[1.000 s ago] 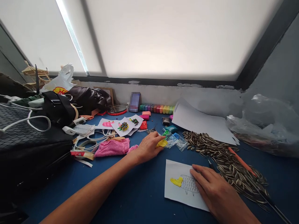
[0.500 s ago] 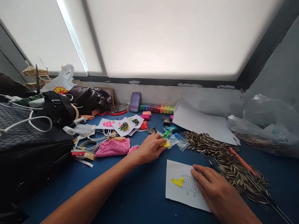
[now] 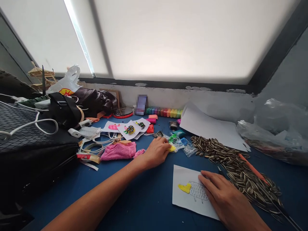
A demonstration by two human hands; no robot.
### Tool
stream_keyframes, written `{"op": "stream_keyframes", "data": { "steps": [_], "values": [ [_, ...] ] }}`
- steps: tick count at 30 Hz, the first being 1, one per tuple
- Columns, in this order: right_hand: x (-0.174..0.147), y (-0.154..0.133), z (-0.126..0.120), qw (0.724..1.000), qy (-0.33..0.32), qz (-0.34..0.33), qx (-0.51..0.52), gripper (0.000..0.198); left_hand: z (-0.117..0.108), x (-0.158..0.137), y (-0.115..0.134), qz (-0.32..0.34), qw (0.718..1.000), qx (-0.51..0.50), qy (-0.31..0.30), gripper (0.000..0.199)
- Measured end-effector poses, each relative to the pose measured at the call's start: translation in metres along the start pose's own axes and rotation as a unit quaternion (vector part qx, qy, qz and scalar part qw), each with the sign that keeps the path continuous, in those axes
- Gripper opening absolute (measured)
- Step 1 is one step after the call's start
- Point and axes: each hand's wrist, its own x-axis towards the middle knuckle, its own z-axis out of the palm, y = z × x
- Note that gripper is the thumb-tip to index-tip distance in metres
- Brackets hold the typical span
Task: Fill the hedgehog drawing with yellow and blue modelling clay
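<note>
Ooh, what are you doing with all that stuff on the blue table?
The left-hand grip is at some yellow clay beside little plastic bags; whether it's pinched is hard to tell. The right-hand grip rests flat on white paper with a partly yellow drawing. Striped seeds lie piled nearby.

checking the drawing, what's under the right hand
The right hand rests on the white sheet, whose drawing runs up to the hand's edge. Anything drawn underneath is covered.
</note>
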Motion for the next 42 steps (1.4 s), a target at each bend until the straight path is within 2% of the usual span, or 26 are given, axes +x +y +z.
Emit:
{"op": "stream_keyframes", "data": {
  "steps": [8, 15, 18, 21, 24, 26, 31, 36, 40, 42],
  "values": [
    [-0.005, 0.000, 0.005, 1.000, 0.002, 0.012, 0.015, 0.038, -0.001, 0.000, 0.010, 0.028, 0.997, 0.069, -0.002, 0.029],
    [-0.002, 0.001, 0.002, 1.000, 0.023, -0.014, 0.000, 0.041, 0.010, 0.003, -0.005, 0.036, 0.996, 0.066, 0.040, 0.035],
    [0.000, 0.001, 0.000, 0.999, 0.031, -0.015, 0.001, 0.041, 0.010, 0.003, -0.001, 0.042, 0.995, 0.061, 0.060, 0.039],
    [-0.001, 0.002, 0.001, 0.999, 0.031, -0.014, 0.010, 0.041, 0.010, 0.008, 0.014, 0.086, 0.993, 0.049, 0.060, 0.045],
    [-0.001, 0.001, 0.002, 0.999, 0.026, -0.005, 0.021, 0.040, 0.013, 0.022, 0.028, 0.148, 0.988, 0.031, 0.034, 0.051],
    [-0.001, -0.001, 0.001, 0.999, 0.022, 0.004, 0.027, 0.039, 0.017, 0.036, 0.031, 0.162, 0.986, 0.021, 0.015, 0.057],
    [0.000, -0.003, -0.002, 0.999, 0.008, 0.016, 0.031, 0.039, 0.023, 0.062, 0.024, 0.120, 0.993, -0.013, 0.013, 0.044],
    [-0.001, -0.002, -0.001, 0.999, 0.004, 0.021, 0.038, 0.038, 0.016, 0.068, 0.019, 0.076, 0.991, -0.097, 0.043, 0.030],
    [-0.001, -0.003, 0.000, 0.998, 0.000, 0.034, 0.054, 0.037, -0.004, 0.066, 0.020, 0.037, 0.971, -0.218, 0.094, 0.024],
    [0.000, -0.004, 0.000, 0.998, -0.001, 0.040, 0.057, 0.038, -0.017, 0.064, 0.021, 0.035, 0.949, -0.302, 0.080, 0.021]
  ]
}}
